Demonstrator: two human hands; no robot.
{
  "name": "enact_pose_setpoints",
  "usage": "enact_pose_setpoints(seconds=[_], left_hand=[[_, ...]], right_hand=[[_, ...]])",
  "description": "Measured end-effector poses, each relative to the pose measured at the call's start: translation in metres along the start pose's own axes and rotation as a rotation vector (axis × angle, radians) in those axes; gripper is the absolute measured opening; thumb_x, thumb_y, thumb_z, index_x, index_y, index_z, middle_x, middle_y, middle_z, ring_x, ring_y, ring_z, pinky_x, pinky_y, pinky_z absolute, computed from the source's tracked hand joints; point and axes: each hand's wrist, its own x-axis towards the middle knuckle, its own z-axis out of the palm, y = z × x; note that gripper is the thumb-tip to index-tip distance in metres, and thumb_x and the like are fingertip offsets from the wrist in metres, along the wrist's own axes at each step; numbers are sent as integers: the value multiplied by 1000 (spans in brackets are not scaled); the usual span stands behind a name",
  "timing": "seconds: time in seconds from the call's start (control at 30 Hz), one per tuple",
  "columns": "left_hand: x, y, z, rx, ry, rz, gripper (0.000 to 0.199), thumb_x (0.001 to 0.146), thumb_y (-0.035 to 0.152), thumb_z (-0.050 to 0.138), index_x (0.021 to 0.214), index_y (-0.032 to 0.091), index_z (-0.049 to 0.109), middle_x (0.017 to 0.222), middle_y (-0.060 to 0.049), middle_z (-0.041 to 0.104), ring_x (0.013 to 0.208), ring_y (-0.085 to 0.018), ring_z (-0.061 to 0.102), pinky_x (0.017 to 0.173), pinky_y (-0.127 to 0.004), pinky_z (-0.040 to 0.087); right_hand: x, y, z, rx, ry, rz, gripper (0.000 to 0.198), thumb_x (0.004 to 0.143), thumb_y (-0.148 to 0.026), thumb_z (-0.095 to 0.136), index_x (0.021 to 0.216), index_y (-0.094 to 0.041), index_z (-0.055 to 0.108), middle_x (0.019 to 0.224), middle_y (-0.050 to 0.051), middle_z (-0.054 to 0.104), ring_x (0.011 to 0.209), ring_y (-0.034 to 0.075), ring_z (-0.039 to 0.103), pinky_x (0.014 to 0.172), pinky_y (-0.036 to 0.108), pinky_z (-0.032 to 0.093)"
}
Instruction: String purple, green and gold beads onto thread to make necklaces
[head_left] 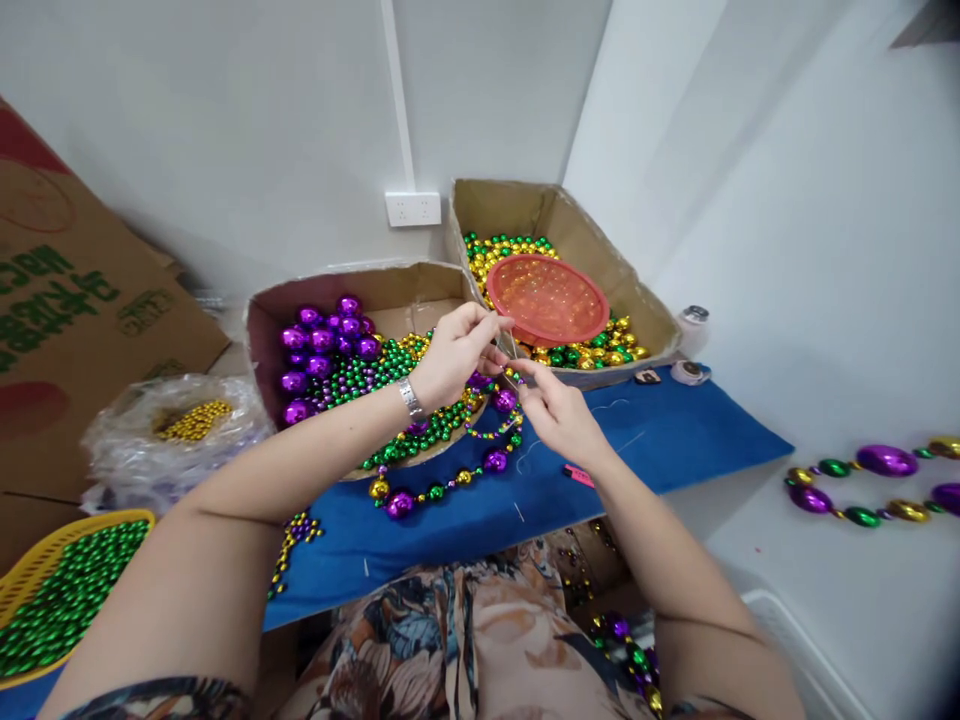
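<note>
My left hand (466, 350), with a metal watch on its wrist, pinches a thin pale string (511, 345) above the table. Close beside it, my right hand (553, 408) has its fingers closed on the same string, lower down. Below both hands hangs a bead necklace (495, 460) of purple, gold and green balls, part of it lying on the blue cloth. The exact spot where string and beads meet is hidden by my fingers.
A cardboard box (259, 350) holds purple balls and small beads. Behind it, another box (637, 290) carries a red basket (551, 300). A yellow basket (22, 590) of green beads stands at left. A pink marker (578, 475) lies on the blue cloth (675, 440).
</note>
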Motion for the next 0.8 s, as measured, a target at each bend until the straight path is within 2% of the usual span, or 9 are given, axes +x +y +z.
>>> enact_pose_setpoints(seconds=[0.07,0.17,0.3,0.37,0.5,0.57,0.7,0.8], left_hand=[[-1,-1,-1,33,-33,44,14,93,26,53,83,16,48,105,-9,69,52,-4,61,47,-17,50],[-1,-2,-2,56,-55,77,10,93,27,52,94,17,52,118,-11,66,54,-4,62,48,-18,51],[0,-6,-2,57,-57,91,16,91,31,55,87,16,50,134,-12,57,56,-3,61,47,-16,52],[1,-8,-2,45,-47,83,21,90,33,56,82,16,48,137,-12,54,58,-2,61,47,-16,51],[3,-12,0,-10,-38,43,28,89,35,58,76,15,44,137,-12,53,60,-3,64,48,-16,52],[4,-13,1,-49,-34,20,30,89,35,59,76,15,42,138,-13,52,61,-4,65,48,-16,52],[5,-13,3,-100,-34,-33,28,91,32,58,77,15,40,143,-13,48,59,-4,66,48,-17,53],[4,-11,5,-92,-61,-32,23,92,30,56,81,15,42,142,-13,49,57,-3,65,47,-16,52]], right_hand=[[3,8,0,57,-32,35,51,92,-30,45,142,-21,44,54,-7,52,48,11,47,55,26,39],[4,22,6,233,-17,84,68,91,-32,48,154,-20,23,50,-9,46,44,11,41,47,25,33],[-1,28,12,389,26,114,80,91,-33,50,157,-20,6,46,-11,39,39,10,33,40,24,24],[-5,21,9,358,67,88,81,91,-32,51,157,-19,5,46,-11,41,38,10,33,41,25,26],[-15,1,-1,152,244,42,74,90,-30,52,154,-16,18,49,-9,47,40,11,37,48,29,34],[-18,-4,-2,110,277,52,74,90,-30,52,154,-16,16,48,-10,46,40,11,36,48,29,34],[-22,2,7,194,221,88,75,92,-32,50,154,-19,11,46,-12,40,40,11,33,45,27,30],[-19,12,15,351,127,108,70,92,-37,50,153,-20,18,47,-12,34,40,10,30,42,24,25]])
